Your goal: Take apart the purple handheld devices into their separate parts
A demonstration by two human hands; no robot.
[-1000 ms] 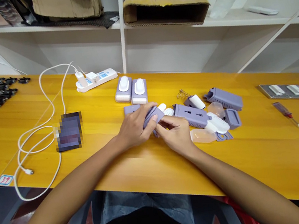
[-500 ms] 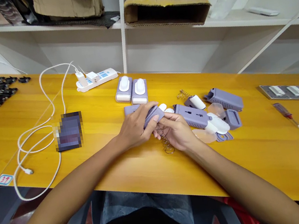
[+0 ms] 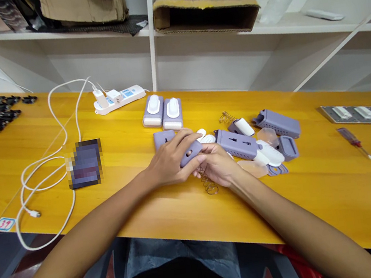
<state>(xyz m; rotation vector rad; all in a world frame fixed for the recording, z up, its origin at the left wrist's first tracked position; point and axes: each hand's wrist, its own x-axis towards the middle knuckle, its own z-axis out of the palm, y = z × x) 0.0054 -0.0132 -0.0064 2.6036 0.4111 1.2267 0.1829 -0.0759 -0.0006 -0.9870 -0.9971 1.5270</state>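
My left hand (image 3: 166,164) is closed around a purple plastic housing part (image 3: 191,153) with an oval hole in its end. Against the near right side of that part, my right hand (image 3: 218,164) has its fingers curled together. A thin coil spring (image 3: 210,185) trails below the right fingers, its upper end lost among them. Behind the left hand lies another purple housing (image 3: 163,137), partly covered. White oval parts (image 3: 207,139) sit just beyond the fingertips. Right of them is a long purple housing (image 3: 236,143) with two dark slots.
Two purple-and-white assembled units (image 3: 171,114) stand behind. To the right are white pieces (image 3: 271,154), a purple shell (image 3: 278,122), a second spring (image 3: 226,117) and a screwdriver (image 3: 354,142). A phone (image 3: 85,164), white cable (image 3: 25,186) and power strip (image 3: 121,99) lie left.
The purple part has turned in my left hand, so the hole in its end now shows. My right fingers have shifted slightly beneath it, and the spring has dropped a little.
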